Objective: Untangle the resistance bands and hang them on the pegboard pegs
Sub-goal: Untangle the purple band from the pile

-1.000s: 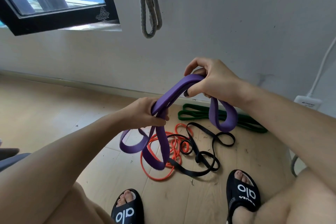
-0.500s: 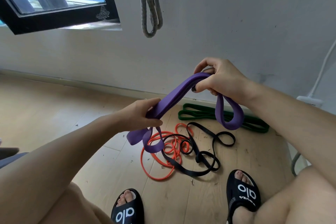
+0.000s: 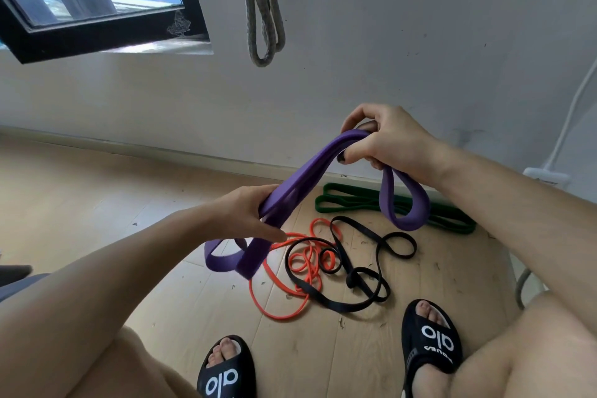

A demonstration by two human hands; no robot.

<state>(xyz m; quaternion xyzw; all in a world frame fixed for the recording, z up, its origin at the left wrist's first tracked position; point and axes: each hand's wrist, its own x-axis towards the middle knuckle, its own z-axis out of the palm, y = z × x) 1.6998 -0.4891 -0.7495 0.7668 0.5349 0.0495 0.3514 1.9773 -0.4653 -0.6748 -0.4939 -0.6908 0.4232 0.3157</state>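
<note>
purple band (image 3: 300,178) | left hand (image 3: 240,213) and right hand (image 3: 387,142) fingers both clamping it, above floor | lower loops now gathering up clear of orange band (image 3: 284,310) and black band (image 3: 352,307) | purple nearly freed; hanging comes next

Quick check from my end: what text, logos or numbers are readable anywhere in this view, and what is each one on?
"alo" in white letters, seen upside down: on the strap of the left slide sandal.
"alo" in white letters, seen upside down: on the strap of the right slide sandal.
Smaller white lettering under that right logo: too small and blurred to read.
Pale mark on the corner of the window frame: a figure or smudge, not legible text.
The bands show no readable print.
</note>
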